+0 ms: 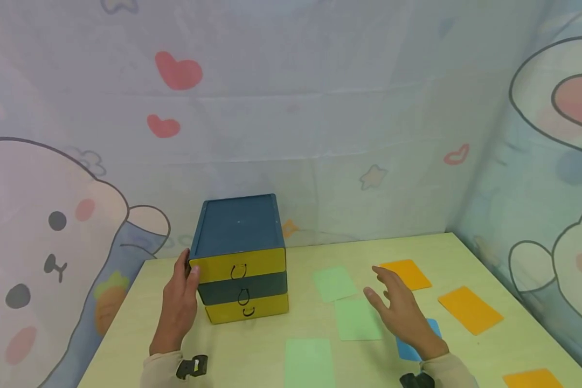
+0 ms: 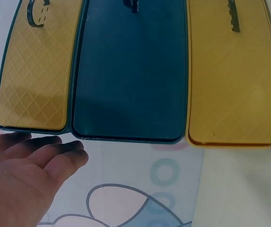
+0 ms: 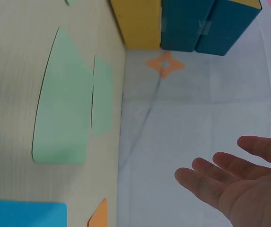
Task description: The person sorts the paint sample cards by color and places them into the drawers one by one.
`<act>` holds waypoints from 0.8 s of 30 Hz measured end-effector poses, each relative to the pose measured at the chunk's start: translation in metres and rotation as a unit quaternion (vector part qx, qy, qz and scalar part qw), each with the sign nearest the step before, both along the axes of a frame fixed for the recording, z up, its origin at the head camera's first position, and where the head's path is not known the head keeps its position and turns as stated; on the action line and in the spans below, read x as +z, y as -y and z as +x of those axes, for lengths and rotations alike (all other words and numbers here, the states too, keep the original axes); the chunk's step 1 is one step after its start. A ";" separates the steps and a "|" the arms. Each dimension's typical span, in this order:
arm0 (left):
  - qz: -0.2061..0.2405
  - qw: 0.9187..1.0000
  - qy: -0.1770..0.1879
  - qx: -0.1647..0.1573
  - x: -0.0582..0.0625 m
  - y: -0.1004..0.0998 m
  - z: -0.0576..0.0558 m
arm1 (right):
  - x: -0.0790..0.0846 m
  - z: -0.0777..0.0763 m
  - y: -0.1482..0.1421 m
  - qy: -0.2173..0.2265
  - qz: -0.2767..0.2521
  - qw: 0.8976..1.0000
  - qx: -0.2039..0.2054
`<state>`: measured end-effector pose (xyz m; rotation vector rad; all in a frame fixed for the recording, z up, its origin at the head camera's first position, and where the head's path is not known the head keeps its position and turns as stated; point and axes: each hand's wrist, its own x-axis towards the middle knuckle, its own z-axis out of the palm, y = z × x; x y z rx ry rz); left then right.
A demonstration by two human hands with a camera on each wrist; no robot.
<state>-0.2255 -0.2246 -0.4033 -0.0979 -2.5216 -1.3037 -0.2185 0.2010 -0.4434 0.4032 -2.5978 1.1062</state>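
Observation:
A stack of three drawers point(image 1: 240, 291) stands on the left of the table, yellow at top and bottom and dark teal between, with small dark loop handles and a flat teal top point(image 1: 240, 226). My left hand point(image 1: 179, 307) is at the left side of its top drawer, fingers extended along that side. In the left wrist view these fingers lie right by the edge of a yellow drawer front point(image 2: 36, 80); whether they press on it I cannot tell. Over the cards hangs my right hand point(image 1: 402, 312), fingers loosely spread, holding nothing.
Light green cards point(image 1: 308, 364) lie flat mid-table. Orange cards point(image 1: 470, 310) are spread on the right, and a blue card point(image 1: 408, 351) sits partly under my right hand in the view. A printed cloth point(image 1: 320, 134) hangs behind the table.

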 end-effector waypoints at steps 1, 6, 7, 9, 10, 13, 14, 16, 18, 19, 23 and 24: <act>0.004 1.000 0.001 0.001 0.000 -0.001 0.000 | 0.000 -0.001 0.001 0.004 -0.008 1.000 0.005; 0.018 1.000 0.004 0.005 0.002 -0.003 0.000 | 0.004 -0.002 0.011 0.029 -0.039 0.999 0.023; 0.020 1.000 0.002 0.005 0.002 -0.004 0.000 | 0.005 -0.003 0.012 0.032 -0.045 0.998 0.027; 0.025 1.000 -0.001 0.006 0.002 -0.004 -0.001 | 0.006 -0.003 0.016 0.037 -0.055 0.997 0.034; 0.027 1.000 -0.005 0.006 0.001 -0.005 -0.001 | 0.006 -0.004 0.018 0.038 -0.057 0.997 0.038; 0.037 0.999 -0.021 0.002 0.000 -0.006 -0.002 | 0.005 -0.004 0.023 0.039 -0.061 0.996 0.045; 0.039 0.999 -0.026 0.000 -0.001 -0.006 -0.002 | 0.004 -0.005 0.024 0.040 -0.060 0.996 0.046; 0.039 0.999 -0.035 -0.003 -0.002 -0.006 -0.003 | 0.001 -0.005 0.027 0.044 -0.059 0.996 0.048; 0.037 0.998 -0.040 -0.005 -0.003 -0.006 -0.003 | -0.001 -0.005 0.030 0.052 -0.062 0.995 0.051; 0.034 0.998 -0.042 -0.005 -0.003 -0.006 -0.003 | -0.002 -0.005 0.032 0.056 -0.062 0.995 0.053; 0.031 0.998 -0.050 -0.005 -0.001 -0.006 -0.003 | 0.000 -0.006 0.043 0.070 -0.070 0.993 0.066; 0.031 0.998 -0.051 -0.006 0.000 -0.007 -0.003 | 0.000 -0.006 0.045 0.072 -0.070 0.992 0.070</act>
